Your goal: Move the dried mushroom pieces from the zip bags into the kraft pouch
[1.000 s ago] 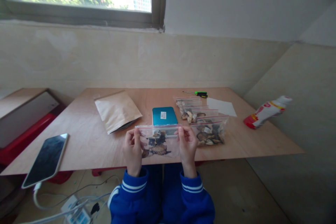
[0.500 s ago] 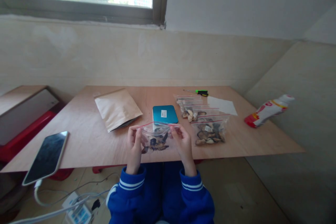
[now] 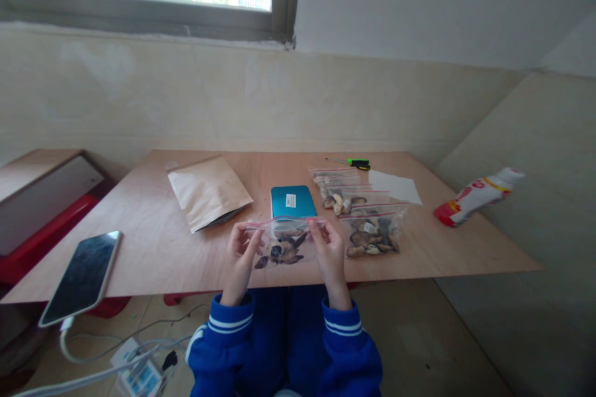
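Observation:
My left hand (image 3: 240,252) and my right hand (image 3: 329,250) each pinch one top corner of a clear zip bag (image 3: 282,244) with a red seal strip, holding it just above the near edge of the wooden table (image 3: 153,248). Dark and pale dried pieces lie in the bag's lower part. Right behind it lies a teal flat box (image 3: 292,202) with a white label. To the right, several similar filled zip bags (image 3: 363,218) lie overlapping on the table.
A brown paper pouch (image 3: 207,192) lies at the middle left, a phone (image 3: 82,276) overhangs the front left edge with a cable below. A green-handled screwdriver (image 3: 354,164) and white paper (image 3: 395,187) sit at the back right. A red-and-white bottle (image 3: 477,196) lies beyond the table's right edge.
The bag's top was slackened and bowed open half a second ago; now my hands have moved apart again and its top is pulled straight. The bag sits a little lower than one second ago.

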{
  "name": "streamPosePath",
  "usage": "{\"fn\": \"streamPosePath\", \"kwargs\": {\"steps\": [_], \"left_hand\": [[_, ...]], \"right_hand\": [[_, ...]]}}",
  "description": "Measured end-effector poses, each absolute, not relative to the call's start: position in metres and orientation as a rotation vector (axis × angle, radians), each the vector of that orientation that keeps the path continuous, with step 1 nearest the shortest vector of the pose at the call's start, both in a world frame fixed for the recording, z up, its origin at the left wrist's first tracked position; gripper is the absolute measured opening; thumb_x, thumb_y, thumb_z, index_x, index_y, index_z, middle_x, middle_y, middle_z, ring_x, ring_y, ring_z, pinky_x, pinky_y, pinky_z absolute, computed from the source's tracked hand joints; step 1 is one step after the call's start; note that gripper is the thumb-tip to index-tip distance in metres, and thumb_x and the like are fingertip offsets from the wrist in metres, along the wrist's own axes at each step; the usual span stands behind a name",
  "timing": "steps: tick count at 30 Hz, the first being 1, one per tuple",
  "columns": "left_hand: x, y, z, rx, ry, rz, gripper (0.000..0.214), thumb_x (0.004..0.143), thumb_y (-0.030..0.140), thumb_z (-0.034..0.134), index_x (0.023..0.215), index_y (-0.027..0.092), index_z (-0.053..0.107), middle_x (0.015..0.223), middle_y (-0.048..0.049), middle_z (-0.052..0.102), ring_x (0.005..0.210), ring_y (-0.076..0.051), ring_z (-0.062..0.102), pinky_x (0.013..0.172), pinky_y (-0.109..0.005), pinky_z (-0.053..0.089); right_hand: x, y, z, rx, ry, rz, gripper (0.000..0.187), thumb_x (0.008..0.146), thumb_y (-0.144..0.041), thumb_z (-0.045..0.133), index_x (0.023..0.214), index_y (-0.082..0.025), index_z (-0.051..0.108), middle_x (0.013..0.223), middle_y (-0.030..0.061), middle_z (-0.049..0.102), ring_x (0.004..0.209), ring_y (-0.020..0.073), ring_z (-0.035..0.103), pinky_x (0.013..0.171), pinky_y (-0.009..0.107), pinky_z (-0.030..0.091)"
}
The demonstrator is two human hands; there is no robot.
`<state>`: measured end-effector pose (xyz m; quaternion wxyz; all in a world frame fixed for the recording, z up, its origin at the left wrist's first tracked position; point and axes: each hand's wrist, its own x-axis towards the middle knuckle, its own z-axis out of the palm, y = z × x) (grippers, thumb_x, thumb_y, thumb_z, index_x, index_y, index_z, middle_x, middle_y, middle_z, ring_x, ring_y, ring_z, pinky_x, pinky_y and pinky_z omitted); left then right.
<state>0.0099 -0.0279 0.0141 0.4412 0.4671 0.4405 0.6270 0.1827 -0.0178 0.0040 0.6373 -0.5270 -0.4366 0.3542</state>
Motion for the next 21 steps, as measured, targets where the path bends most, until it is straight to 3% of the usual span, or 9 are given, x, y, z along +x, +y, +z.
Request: {"fn": "streamPosePath", "kwargs": {"steps": [8, 17, 21], "left_hand": [[0.005, -0.026, 0.012, 1.140, 1.081, 1.549, 0.022, 0.079, 0.036, 0.068, 0.084, 0.018, 0.058, 0.068, 0.0033, 0.059, 0.061, -0.010, 0.058, 0.057, -0.022, 0.049], [-0.004, -0.023, 0.013, 1.105, 1.089, 1.568, 0.025, 0.080, 0.042, 0.066, 0.083, 0.018, 0.059, 0.076, 0.0005, 0.064, 0.060, -0.011, 0.060, 0.051, -0.022, 0.051], [-0.010, -0.024, 0.014, 1.105, 1.130, 1.514, 0.024, 0.079, 0.039, 0.068, 0.084, 0.017, 0.060, 0.077, -0.0002, 0.067, 0.063, -0.013, 0.066, 0.059, -0.025, 0.054]], "right_hand": [[0.186, -0.017, 0.001, -1.207, -0.969, 0.792, 0.040, 0.078, -0.055, 0.065, 0.086, -0.017, 0.069, 0.073, 0.0043, 0.069, 0.068, 0.0177, 0.063, 0.064, 0.029, 0.051], [0.195, -0.020, 0.004, -1.166, -1.164, 0.838, 0.032, 0.077, -0.049, 0.068, 0.088, -0.019, 0.074, 0.078, 0.0047, 0.072, 0.066, 0.0173, 0.063, 0.062, 0.029, 0.053], [0.195, -0.020, 0.003, -1.184, -1.166, 0.812, 0.029, 0.077, -0.046, 0.068, 0.085, -0.019, 0.073, 0.077, 0.0042, 0.072, 0.068, 0.0184, 0.064, 0.064, 0.030, 0.053]]}}
